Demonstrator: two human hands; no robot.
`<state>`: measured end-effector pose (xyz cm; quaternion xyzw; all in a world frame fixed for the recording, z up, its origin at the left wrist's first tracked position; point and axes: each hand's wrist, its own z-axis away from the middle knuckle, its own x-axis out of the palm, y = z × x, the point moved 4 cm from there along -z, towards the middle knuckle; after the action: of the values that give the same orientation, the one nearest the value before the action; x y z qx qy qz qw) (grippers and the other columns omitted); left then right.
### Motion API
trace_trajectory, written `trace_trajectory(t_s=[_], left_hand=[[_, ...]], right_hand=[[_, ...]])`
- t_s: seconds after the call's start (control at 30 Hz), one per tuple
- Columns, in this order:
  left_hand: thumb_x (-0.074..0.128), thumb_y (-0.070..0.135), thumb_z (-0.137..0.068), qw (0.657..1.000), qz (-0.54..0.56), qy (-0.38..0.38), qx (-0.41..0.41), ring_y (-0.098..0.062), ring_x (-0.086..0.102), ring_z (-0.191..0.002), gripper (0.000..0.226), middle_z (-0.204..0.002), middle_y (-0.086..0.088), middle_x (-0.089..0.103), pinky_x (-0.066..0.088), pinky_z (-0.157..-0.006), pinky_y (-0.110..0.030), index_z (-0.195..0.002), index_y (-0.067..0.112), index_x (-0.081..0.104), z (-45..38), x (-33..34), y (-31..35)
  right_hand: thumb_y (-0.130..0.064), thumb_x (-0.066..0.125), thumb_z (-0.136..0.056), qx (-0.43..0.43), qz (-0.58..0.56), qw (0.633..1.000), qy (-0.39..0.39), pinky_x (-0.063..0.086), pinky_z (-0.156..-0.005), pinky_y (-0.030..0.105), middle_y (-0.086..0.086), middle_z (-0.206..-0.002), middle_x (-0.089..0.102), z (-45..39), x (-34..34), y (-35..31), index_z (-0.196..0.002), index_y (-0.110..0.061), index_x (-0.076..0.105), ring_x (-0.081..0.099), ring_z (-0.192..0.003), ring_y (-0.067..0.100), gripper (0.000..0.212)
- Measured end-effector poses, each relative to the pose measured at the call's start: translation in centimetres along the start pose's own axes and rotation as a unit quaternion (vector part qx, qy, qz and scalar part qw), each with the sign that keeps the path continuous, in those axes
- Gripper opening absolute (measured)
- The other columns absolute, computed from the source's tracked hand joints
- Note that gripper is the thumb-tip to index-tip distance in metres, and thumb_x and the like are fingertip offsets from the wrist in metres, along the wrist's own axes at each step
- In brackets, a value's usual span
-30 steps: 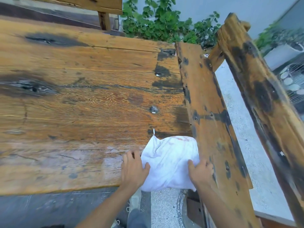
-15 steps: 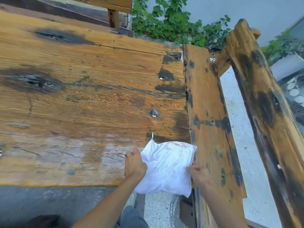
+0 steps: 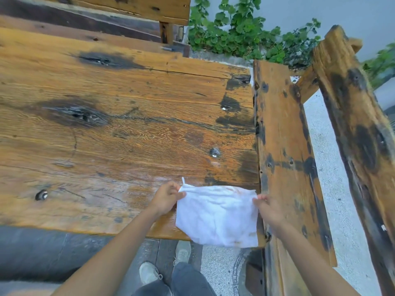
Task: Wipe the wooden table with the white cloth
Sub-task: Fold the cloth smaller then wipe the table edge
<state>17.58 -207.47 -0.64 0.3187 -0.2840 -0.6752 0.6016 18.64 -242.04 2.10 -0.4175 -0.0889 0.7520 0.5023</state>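
The white cloth lies spread at the near right corner of the wooden table, its lower part hanging past the table's front edge. My left hand pinches the cloth's upper left corner. My right hand pinches its upper right corner, close to the table's right end. The cloth has faint reddish-brown stains. The wood just left of the cloth looks damp and pale.
A wooden bench seat runs along the table's right end, with its thick backrest beam further right. Another bench stands at the far side. Green plants grow behind. My shoes stand on the paving below.
Both hands have moved from the cloth's lower sides up to its top corners, and the cloth is now stretched flatter between them. The view has shifted to the left and back.
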Motion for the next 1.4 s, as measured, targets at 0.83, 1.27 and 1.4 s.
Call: trace_trajectory(t_s=[0.83,1.27,1.4], left_hand=[[0.075,0.011,-0.085,0.938,-0.207,0.257,0.101,-0.023,0.059,-0.11,0.044,-0.11,-0.005,0.058,0.037,-0.08,-0.023,-0.128,0.017,0.07,12.4,-36.3,4.2],[0.087,0.03,-0.076,0.963,-0.065,0.253,0.059,-0.02,0.056,-0.125,0.081,-0.132,-0.006,0.053,0.045,-0.111,-0.038,-0.148,0.017,0.051,13.4,-47.6,-1.2],[0.08,0.026,-0.086,0.932,-0.194,0.295,0.079,-0.01,0.049,-0.105,0.041,-0.109,0.003,0.056,0.039,-0.092,-0.027,-0.125,0.021,0.07,12.9,-51.1,-0.3]], right_hand=[[-0.027,0.081,-0.078,-0.394,0.33,0.845,-0.149,0.047,-0.094,0.028,-0.009,-0.112,0.068,11.4,22.6,-33.9,-0.117,-0.03,0.073,0.062,-0.111,0.016,0.039],[-0.01,0.092,-0.073,-0.391,0.232,0.843,-0.289,0.043,-0.091,0.015,0.001,-0.128,0.06,14.3,34.5,-38.3,-0.134,-0.02,0.059,0.061,-0.117,0.01,0.07],[-0.029,0.084,-0.083,-0.472,0.348,0.775,-0.235,0.036,-0.087,0.022,-0.004,-0.115,0.058,13.6,36.7,-40.9,-0.131,-0.037,0.053,0.057,-0.11,0.014,0.058]])
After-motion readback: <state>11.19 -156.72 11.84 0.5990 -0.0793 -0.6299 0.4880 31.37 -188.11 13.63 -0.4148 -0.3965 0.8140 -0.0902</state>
